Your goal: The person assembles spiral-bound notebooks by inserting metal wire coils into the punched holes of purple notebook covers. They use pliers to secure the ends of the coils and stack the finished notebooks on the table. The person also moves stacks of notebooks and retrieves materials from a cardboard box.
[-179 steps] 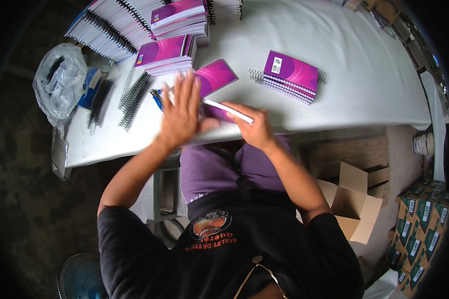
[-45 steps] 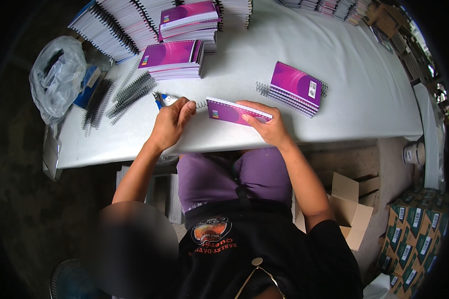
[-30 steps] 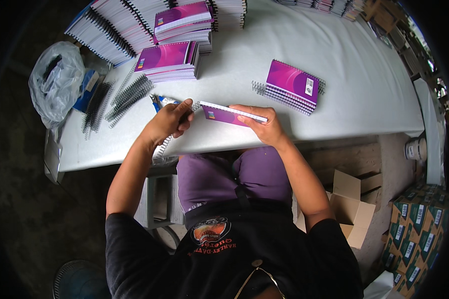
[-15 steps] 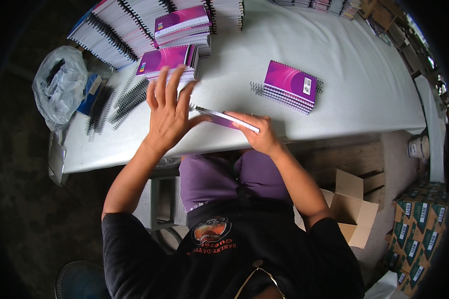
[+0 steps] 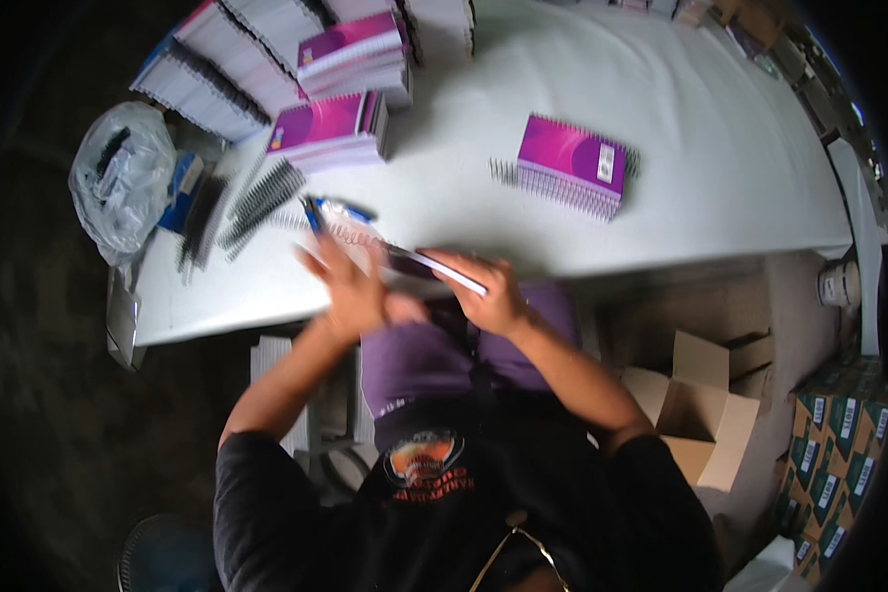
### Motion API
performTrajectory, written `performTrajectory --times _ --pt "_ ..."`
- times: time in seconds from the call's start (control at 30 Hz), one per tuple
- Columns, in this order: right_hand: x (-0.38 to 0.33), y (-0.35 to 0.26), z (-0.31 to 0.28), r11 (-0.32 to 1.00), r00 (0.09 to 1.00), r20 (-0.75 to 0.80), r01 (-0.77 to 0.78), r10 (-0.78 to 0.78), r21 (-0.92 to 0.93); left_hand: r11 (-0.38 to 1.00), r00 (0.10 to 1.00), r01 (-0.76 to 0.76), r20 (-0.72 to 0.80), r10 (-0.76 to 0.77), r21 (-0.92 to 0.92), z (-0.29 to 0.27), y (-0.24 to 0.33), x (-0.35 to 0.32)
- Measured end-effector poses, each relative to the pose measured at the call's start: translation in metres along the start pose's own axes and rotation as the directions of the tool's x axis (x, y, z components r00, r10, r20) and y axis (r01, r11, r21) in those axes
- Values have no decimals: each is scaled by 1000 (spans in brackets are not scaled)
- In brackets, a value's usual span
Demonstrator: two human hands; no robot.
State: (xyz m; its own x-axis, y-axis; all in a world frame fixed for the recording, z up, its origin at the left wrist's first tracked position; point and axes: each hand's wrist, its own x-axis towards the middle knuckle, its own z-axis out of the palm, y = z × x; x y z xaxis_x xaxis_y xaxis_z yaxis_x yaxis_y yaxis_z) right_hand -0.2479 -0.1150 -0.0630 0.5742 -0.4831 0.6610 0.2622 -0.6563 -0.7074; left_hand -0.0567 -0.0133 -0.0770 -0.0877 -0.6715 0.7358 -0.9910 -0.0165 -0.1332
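The right hand [image 5: 493,296] pinches a thin purple notebook [image 5: 434,266] at the near edge of the white table [image 5: 720,178]. The left hand [image 5: 350,286], motion-blurred, lies over the notebook's left end beside a wire spiral [image 5: 350,235]; I cannot tell its grip. Another purple notebook [image 5: 572,163] lies mid-table.

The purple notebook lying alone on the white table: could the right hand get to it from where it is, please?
Probably yes. The notebook lies apart, with bare table between it and the right hand; but that hand is holding a notebook edge, so it would have to let go first.
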Motion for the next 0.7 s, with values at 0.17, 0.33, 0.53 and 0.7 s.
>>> performTrajectory --times 0.17,0.33,0.53,0.7 --pt "-8 5 5 993 997 5 -72 72 95 935 995 -24 86 58 -355 12 33 -17" --pt "-1 -2 -3 1000 996 89 1 0 -15 973 992 -62 -120 36 -222 -1 19 22" --pt "2 4 -7 1000 1000 -7 -5 5 -16 909 897 -294 242 369 -295 -27 45 19" --pt "-4 -3 1 997 997 42 -64 62 41 970 995 -97 -51 88 -223 6 43 37"
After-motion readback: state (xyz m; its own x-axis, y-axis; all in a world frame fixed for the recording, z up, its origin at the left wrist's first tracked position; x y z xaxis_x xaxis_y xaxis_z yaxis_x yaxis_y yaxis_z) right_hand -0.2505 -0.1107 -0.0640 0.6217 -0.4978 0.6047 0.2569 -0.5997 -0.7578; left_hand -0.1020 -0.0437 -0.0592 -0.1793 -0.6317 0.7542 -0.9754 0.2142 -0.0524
